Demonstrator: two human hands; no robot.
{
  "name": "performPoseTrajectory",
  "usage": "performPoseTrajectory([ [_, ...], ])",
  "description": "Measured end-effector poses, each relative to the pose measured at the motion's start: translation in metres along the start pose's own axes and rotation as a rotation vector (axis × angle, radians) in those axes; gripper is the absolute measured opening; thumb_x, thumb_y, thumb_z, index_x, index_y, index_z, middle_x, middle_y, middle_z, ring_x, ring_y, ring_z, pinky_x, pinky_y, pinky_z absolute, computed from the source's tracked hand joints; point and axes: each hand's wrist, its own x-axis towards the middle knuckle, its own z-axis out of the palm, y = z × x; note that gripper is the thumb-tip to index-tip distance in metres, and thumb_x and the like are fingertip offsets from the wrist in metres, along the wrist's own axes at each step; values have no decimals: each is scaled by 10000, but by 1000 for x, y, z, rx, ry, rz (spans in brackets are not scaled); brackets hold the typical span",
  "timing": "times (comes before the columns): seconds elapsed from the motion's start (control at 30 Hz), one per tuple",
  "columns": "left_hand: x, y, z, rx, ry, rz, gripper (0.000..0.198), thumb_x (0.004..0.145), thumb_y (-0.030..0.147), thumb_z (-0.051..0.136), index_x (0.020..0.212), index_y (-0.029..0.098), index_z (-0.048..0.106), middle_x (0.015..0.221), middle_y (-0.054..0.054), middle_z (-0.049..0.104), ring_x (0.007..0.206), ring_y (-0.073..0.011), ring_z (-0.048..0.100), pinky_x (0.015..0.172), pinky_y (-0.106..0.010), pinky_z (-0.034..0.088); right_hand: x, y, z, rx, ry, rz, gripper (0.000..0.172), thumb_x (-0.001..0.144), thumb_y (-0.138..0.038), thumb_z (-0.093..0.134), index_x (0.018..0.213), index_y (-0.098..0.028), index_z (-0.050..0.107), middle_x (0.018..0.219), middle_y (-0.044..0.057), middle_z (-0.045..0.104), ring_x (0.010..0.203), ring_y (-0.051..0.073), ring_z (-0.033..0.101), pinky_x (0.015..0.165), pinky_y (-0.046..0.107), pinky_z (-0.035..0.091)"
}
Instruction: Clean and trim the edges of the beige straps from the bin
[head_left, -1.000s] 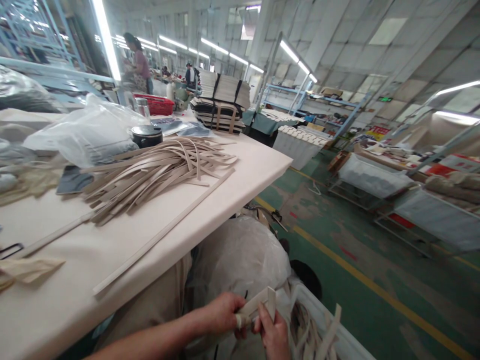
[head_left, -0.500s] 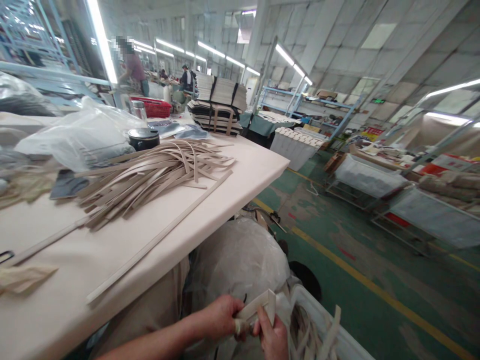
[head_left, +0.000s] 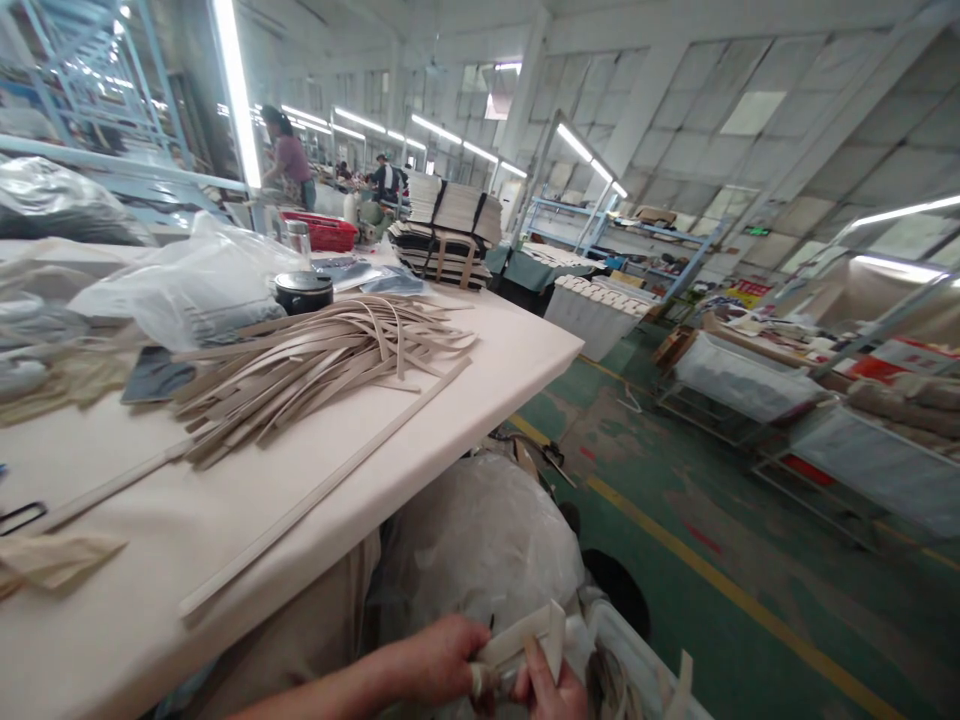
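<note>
Low at the front, off the table's edge, my left hand is closed on a beige fabric strip. The strip is wound round near its fingers and runs across to my right hand, which pinches it with a folded end sticking up. Both hands are close together above a white bin with more strips in it. On the table, a heap of beige strips lies loose, and one long strip stretches along the near edge. The lower part of my right hand is cut off by the frame.
A pale table fills the left side. On it are a clear plastic bag, a dark lidded pot and a strapped stack. Below it bulges a plastic-wrapped bundle. Carts line the right; people work far back.
The view has shifted slightly, so the scene sits a little lower and further right. Both hands keep hold of the strip, and its folded end stands a bit more upright.
</note>
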Motion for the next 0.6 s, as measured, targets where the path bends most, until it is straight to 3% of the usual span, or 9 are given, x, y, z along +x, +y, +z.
performPoseTrajectory([
  [0.23, -6, 7, -6, 53, -23, 30, 188, 729, 198, 550, 829, 151, 703, 748, -9, 712, 712, -153, 637, 660, -202, 451, -4, -20, -10, 15, -133, -47, 605, 723, -721, 597, 489, -171, 502, 421, -27, 405, 399, 78, 287, 418, 229, 228],
  [0.6, -13, 14, -7, 43, -118, 41, 177, 786, 255, 514, 810, 144, 650, 756, -12, 699, 708, -131, 637, 685, -203, 458, -1, -33, -31, 76, -51, -58, 555, 766, -637, 628, 505, -159, 522, 448, -2, 500, 391, 73, 326, 415, 227, 237],
])
